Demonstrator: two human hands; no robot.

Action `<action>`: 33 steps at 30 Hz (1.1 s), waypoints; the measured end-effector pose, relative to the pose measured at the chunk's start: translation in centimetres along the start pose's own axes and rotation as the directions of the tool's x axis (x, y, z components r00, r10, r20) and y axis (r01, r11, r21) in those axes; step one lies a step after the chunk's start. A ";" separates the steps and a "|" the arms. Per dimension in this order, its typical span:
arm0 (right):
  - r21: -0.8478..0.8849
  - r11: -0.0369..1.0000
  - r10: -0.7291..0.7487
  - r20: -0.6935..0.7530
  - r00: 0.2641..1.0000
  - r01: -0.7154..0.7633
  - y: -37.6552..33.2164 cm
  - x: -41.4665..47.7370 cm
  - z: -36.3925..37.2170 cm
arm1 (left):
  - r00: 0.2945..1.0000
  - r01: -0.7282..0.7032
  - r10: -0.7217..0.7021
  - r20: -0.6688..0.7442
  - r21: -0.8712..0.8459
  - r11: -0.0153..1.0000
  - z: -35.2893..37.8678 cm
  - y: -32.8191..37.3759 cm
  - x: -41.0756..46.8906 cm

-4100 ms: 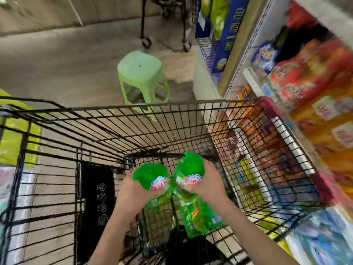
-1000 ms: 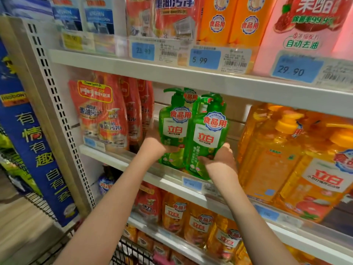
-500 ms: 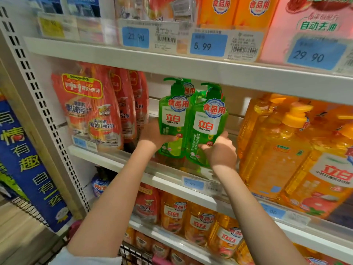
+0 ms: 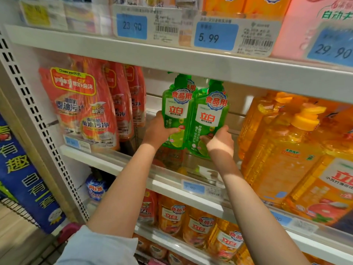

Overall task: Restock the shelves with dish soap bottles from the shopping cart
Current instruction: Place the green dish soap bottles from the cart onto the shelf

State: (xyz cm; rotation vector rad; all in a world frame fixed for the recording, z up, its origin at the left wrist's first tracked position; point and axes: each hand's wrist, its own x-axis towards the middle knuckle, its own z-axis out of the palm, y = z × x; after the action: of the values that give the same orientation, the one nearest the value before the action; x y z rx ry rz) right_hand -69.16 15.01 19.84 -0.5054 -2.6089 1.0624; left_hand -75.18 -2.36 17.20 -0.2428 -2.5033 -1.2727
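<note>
**At the shelf bay: two green soap bottles held in the gap**

We face a white store rack, and the middle shelf [image 4: 107, 159] has an open slot in its row of goods.

Our left hand [image 4: 157, 131] is closed around the lower body of the left green bottle [image 4: 175, 109], thumb across the label. Our right hand [image 4: 219, 142] grips the lower side of the right green bottle [image 4: 211, 119], fingers wrapped behind it. The two bottles touch side to side, upright and leaning slightly, labels toward us. We cannot tell whether their bases rest on the board yet.

Outward, the red pouches [image 4: 82, 106] hang just to the left and the orange bottles [image 4: 286, 150] stand just to the right. The shelf above [image 4: 172, 58] sits close over the pump tops.

To do this well, we judge we should keep the pumps under that upper edge, lift the bases over the clear front lip [image 4: 172, 169], set both down flat, then slide them back with labels facing out before letting go.
</note>
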 end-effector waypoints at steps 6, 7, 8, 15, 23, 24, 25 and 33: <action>0.018 1.000 -0.021 -0.009 1.000 0.021 0.2 0.4 0.3 | 1.000 0.010 -0.010 0.010 -0.010 1.000 0.2 -0.4 0.5; 0.019 1.000 -0.024 -0.009 1.000 0.024 0.3 0.4 0.3 | 1.000 0.015 -0.015 0.010 -0.010 1.000 0.3 -0.4 0.3; 0.021 0.999 -0.024 -0.008 1.000 0.025 0.4 0.4 0.4 | 1.000 0.011 -0.011 0.010 -0.010 1.000 0.4 -0.4 0.3; 0.035 0.999 0.005 0.095 0.995 -0.008 0.8 0.2 0.0 | 0.983 0.152 -0.149 0.107 -0.026 0.988 0.9 0.0 0.1; 0.065 0.992 -0.117 0.115 0.986 0.110 1.7 -3.7 -1.8 | 0.979 0.181 -0.183 0.089 0.025 0.983 -0.4 2.3 -3.3; 0.071 0.990 -0.129 0.097 0.987 0.123 1.4 -4.3 -2.1 | 0.981 0.181 -0.183 0.069 0.031 0.983 -0.9 3.0 -4.3; 0.081 0.987 -0.142 0.078 0.987 0.136 1.1 -5.0 -2.4 | 0.983 0.180 -0.181 0.042 0.025 0.983 -1.5 3.3 -5.3; 0.277 0.840 -0.450 -0.123 0.884 0.466 2.3 -15.1 0.6 | 0.941 0.200 -0.244 -0.236 -0.194 0.960 -4.5 1.1 -20.8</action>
State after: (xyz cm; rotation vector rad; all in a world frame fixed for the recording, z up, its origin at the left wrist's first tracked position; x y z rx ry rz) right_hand -55.26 9.84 15.96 0.1596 -2.2838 1.2138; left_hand -54.48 -5.45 13.06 0.1666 -2.2523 -1.4985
